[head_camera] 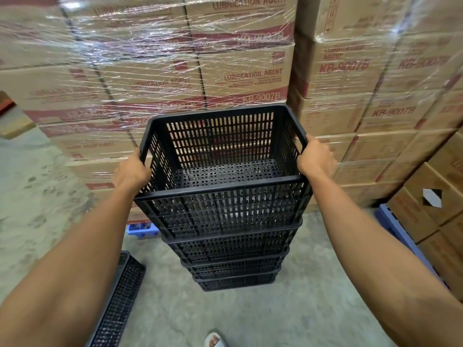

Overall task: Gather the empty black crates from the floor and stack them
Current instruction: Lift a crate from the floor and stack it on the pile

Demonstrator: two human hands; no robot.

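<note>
Up at twelve o'clock, filling the whole back of the view, stand shrink-wrapped cartons (150,71) printed with red lettering, LUBRICATION AGENT and KB-9007B, and a second wrapped block of boxes (363,96) rises at two o'clock. Below them the grey concrete floor (288,316) spreads out, scuffed and dusty at nine o'clock. Dead centre now, the stack of crates (235,254), black and slotted, nested one in another and standing on the floor just in front of the cartons. On top sits the top crate (220,156), empty, its perforated bottom plainly showing, tilted a little with its far rim higher. Both bare forearms reach in from the lower corners. The left hand (131,171) is at nine o'clock of that crate, fingers curled shut around the rim of the left side wall. The right hand (317,160) is at three o'clock, fingers wrapped over the rim by the handle slot on the right wall. Down at seven o'clock another crate (117,301) lies on the floor, only part of it in view, well apart from the stack. A blue pallet (141,231) peeks out under the cartons at eight o'clock of the stack, and a sandalled foot (214,340) shows at six o'clock
</note>
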